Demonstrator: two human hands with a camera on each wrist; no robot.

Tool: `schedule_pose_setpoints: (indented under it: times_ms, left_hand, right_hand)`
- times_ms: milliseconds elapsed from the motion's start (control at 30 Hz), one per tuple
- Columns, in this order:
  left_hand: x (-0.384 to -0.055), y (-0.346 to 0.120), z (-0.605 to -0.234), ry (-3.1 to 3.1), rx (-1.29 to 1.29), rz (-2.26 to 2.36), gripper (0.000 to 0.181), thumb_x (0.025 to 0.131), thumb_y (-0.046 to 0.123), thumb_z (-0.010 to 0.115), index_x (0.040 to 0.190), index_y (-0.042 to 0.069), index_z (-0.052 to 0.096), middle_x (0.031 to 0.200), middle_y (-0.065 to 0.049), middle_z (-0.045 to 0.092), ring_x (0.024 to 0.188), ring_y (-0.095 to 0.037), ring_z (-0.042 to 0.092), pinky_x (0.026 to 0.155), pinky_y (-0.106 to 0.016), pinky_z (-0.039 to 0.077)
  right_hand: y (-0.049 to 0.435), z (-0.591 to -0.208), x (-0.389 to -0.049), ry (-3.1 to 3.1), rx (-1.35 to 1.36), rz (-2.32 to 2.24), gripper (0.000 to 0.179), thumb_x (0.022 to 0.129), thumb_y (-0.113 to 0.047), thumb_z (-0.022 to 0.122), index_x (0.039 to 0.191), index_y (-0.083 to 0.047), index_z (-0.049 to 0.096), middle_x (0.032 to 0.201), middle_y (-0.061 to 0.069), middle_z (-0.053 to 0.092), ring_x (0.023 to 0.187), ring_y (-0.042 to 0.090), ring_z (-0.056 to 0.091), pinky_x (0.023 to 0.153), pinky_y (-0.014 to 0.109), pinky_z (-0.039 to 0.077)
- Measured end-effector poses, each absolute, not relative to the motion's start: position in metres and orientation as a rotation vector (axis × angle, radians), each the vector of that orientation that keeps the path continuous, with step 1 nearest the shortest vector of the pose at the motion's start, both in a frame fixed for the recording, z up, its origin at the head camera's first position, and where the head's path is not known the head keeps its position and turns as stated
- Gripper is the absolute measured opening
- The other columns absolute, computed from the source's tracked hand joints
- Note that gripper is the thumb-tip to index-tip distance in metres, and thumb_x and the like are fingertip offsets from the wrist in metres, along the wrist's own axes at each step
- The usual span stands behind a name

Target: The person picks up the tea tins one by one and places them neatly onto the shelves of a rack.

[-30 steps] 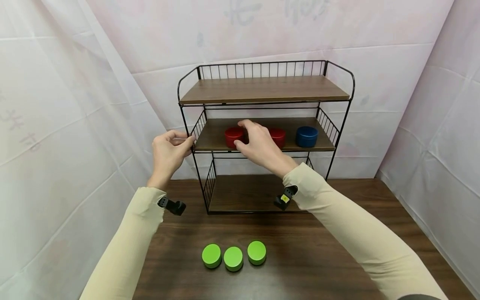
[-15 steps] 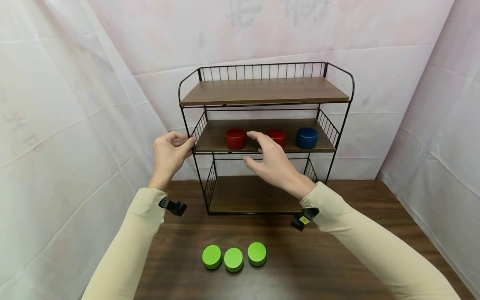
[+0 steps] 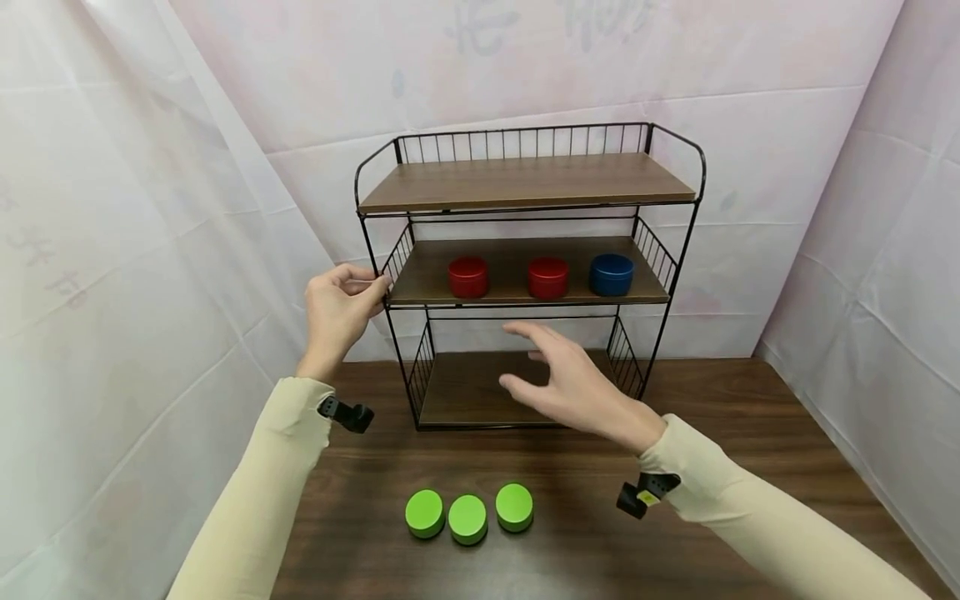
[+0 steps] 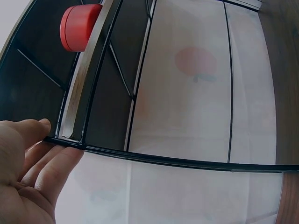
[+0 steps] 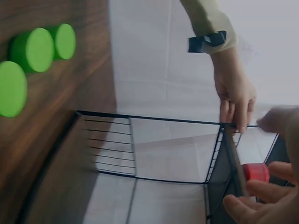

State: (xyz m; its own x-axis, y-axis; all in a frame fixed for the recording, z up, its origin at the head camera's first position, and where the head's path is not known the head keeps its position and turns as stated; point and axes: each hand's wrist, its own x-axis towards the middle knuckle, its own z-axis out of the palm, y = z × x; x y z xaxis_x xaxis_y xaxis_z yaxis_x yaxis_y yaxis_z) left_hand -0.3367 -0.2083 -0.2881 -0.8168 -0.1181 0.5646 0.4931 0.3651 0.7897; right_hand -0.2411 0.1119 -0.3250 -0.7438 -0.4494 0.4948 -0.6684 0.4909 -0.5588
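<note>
Rack (image 3: 525, 182) is stood upright on the counter (image 3: 615, 558). At its left front edge, level with the middle shelf (image 3: 508, 267), it is pinched by the left grip (image 3: 337, 317), which is narrowed on the wire. Pressure there is best kept light and steady, since so slight a frame could be dragged or tipped. Nothing is held by the right grip (image 3: 573, 379); it is spread wide, thumb apart from fingers, in front of the lower shelf (image 3: 465, 392). Around the shelf edge, such a spread should be kept, lest a tin be brushed.

Near the front of the middle shelf, a row is formed by the blue tin (image 3: 611, 275), the right red tin (image 3: 548, 278) and the left red tin (image 3: 468, 277). The gap beside the blue one is the narrower, so more care is called for there. Tins are best taken by their sides, as lids may be loose. Seemingly smallest, the left green tin (image 3: 425, 513), middle green tin (image 3: 468, 520) and right green tin (image 3: 514, 507) are set before the rack, close together.
</note>
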Motion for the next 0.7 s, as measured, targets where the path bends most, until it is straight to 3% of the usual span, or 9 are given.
schedule_pose_setpoints:
  times_ms: [333, 567, 700]
  left_hand:
    - [-0.339, -0.208, -0.290, -2.070, -0.314, -1.465, 0.023, 0.089, 0.014, 0.082, 0.096, -0.006, 0.072, 0.093, -0.019, 0.079, 0.070, 0.000, 0.074, 0.061, -0.022, 0.067]
    - [-0.338, -0.208, -0.289, -2.063, -0.319, -1.471, 0.024, 0.089, 0.013, 0.081, 0.096, -0.008, 0.071, 0.095, -0.023, 0.077, 0.072, 0.001, 0.074, 0.062, -0.022, 0.067]
    - [-0.339, -0.209, -0.290, -2.062, -0.311, -1.471, 0.022, 0.089, 0.013, 0.081, 0.094, -0.006, 0.072, 0.092, -0.017, 0.079, 0.072, 0.001, 0.074, 0.062, -0.023, 0.067]
  right_hand:
    - [0.141, -0.377, -0.216, -2.455, 1.100, 1.081, 0.075, 0.091, -0.033, 0.080, 0.154, -0.020, 0.042, 0.154, 0.000, 0.050, 0.136, 0.018, 0.054, 0.108, 0.036, 0.058]
    - [0.155, -0.410, -0.206, -2.529, 1.074, 1.130, 0.083, 0.090, -0.036, 0.081, 0.158, -0.024, 0.036, 0.158, 0.003, 0.046, 0.139, 0.024, 0.052, 0.110, 0.045, 0.057]
    - [0.160, -0.428, -0.202, -2.600, 0.997, 1.186, 0.087, 0.089, -0.041, 0.081, 0.160, -0.030, 0.032, 0.161, 0.000, 0.042, 0.140, 0.024, 0.051, 0.111, 0.047, 0.056]
